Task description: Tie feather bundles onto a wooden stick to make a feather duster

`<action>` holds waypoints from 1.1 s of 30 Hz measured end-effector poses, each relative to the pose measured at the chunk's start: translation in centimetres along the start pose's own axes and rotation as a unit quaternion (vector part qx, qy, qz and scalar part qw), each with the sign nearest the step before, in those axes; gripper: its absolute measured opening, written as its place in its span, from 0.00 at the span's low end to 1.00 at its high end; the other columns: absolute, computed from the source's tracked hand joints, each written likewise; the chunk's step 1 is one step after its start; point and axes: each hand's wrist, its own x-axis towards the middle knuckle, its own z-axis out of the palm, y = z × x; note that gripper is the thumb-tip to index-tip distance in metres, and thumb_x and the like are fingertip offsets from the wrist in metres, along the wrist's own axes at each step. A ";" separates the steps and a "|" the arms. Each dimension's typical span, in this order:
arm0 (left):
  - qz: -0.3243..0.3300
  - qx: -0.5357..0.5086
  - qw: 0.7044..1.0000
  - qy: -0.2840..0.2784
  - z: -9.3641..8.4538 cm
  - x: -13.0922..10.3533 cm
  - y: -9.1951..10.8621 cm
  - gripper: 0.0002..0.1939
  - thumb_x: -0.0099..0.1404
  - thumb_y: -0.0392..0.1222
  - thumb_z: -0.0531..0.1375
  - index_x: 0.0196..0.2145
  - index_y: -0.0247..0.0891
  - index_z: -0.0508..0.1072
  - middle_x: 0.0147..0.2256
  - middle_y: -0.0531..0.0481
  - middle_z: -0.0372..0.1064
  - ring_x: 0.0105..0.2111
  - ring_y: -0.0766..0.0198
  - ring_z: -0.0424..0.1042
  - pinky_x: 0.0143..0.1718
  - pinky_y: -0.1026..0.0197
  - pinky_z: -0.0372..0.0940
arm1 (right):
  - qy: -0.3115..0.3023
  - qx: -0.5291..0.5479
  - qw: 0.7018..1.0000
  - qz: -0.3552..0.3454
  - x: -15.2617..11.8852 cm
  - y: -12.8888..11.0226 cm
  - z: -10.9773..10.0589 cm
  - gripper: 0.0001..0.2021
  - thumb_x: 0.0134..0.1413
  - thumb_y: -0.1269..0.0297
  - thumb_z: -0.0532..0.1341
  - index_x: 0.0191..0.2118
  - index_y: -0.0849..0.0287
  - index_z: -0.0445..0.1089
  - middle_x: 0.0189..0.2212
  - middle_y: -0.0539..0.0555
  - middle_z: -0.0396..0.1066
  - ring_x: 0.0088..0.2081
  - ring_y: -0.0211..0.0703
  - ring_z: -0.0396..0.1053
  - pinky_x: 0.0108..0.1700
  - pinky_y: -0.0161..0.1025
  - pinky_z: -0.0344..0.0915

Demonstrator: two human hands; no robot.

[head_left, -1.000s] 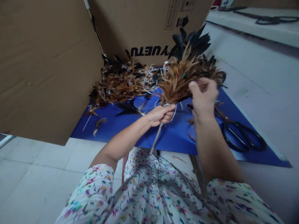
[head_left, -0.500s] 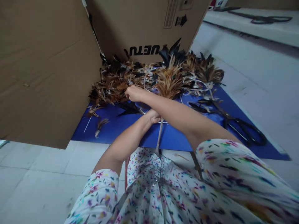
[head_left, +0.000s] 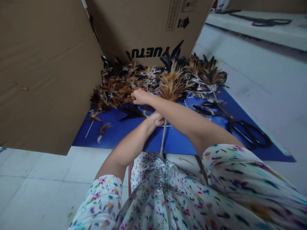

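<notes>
My left hand [head_left: 158, 119] is closed round a thin stick [head_left: 164, 137], beneath my right forearm. Tan and black feathers [head_left: 173, 83] fan out beyond that hand, in line with the stick. With its fingers pinched together, my right hand [head_left: 140, 96] is at the edge of a pile of brown feathers [head_left: 112, 88]; a small brown feather seems to be between the fingertips. A black feather [head_left: 132, 112] lies just below it on the blue board [head_left: 124, 134].
Large black-handled scissors [head_left: 251, 132] lie at the board's right. Cardboard walls stand at the left [head_left: 43, 73] and back [head_left: 144, 25]. Another pair of scissors [head_left: 271, 21] rests on a ledge at the upper right. A loose feather [head_left: 104, 131] lies at the front left.
My right hand has shifted very slightly to the right, away from the brown pile. The view has moved a little; my left hand keeps its hold on the stick.
</notes>
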 end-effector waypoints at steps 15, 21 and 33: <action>-0.014 0.203 0.971 -0.125 1.0 -1.4 0.3 0.19 0.64 0.40 0.63 0.25 0.38 0.54 0.19 0.63 0.45 0.13 0.80 0.44 0.13 0.75 0.37 | 0.229 0.579 0.782 0.035 -15.5 5.7 -6.0 0.16 0.44 0.56 0.73 0.33 0.59 0.71 0.26 0.49 0.71 0.24 0.32 0.66 0.21 0.30 0.61; -0.019 0.221 0.970 -0.097 1.2 -1.6 0.0 0.20 0.62 0.42 0.65 0.25 0.37 0.55 0.20 0.62 0.46 0.14 0.80 0.45 0.13 0.75 0.39 | 0.287 0.611 0.737 0.035 -18.6 7.4 -3.8 0.21 0.37 0.51 0.76 0.33 0.61 0.73 0.26 0.50 0.72 0.25 0.32 0.67 0.22 0.30 0.63; -0.048 0.213 0.973 -0.069 2.1 -2.5 0.1 0.19 0.60 0.51 0.66 0.31 0.37 0.63 0.21 0.63 0.43 0.14 0.80 0.44 0.12 0.77 0.39 | 0.256 0.651 0.714 0.040 -19.5 9.3 -2.4 0.11 0.44 0.68 0.72 0.31 0.61 0.70 0.27 0.52 0.73 0.27 0.37 0.71 0.24 0.32 0.67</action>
